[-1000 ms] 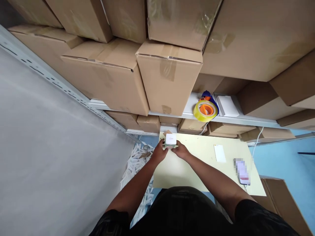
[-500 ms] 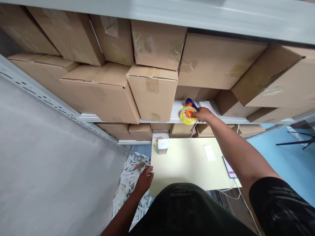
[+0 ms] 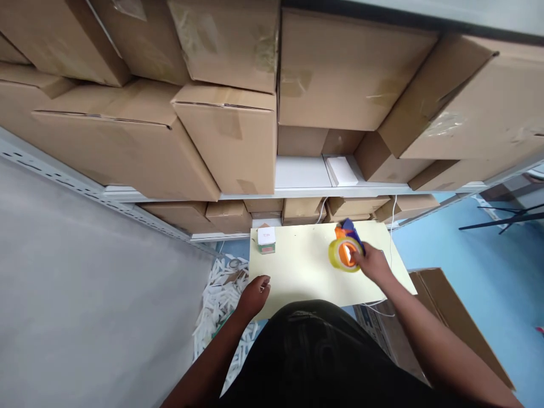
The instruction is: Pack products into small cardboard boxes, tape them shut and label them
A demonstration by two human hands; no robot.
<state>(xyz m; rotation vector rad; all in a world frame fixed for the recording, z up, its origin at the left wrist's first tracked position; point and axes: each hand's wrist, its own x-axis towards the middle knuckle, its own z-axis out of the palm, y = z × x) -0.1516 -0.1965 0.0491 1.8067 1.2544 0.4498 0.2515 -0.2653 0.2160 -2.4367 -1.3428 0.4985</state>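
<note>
My right hand (image 3: 374, 265) grips a tape dispenser (image 3: 346, 255) with an orange hub, a blue handle and a wide roll of yellowish tape on it. It is held above the pale yellow table (image 3: 301, 277), towards the right side. My left hand (image 3: 254, 296) is near the table's left edge, its fingers loosely curled with a gap at the thumb and nothing seen in them. Beyond that hand, at the table's back left corner, stands a small white and green box (image 3: 266, 240).
Cardboard boxes (image 3: 229, 141) fill the shelves ahead. On the middle shelf (image 3: 301, 173) lies a small white box (image 3: 341, 171). White scraps (image 3: 221, 300) cover the floor at left. A white cable (image 3: 393, 212) hangs at right, and a flat brown carton (image 3: 461, 323) is beside the table.
My right hand has brought the tape dispenser down from the shelf edge to above the table. My left hand stays by the table's left edge. The view has shifted to the right.
</note>
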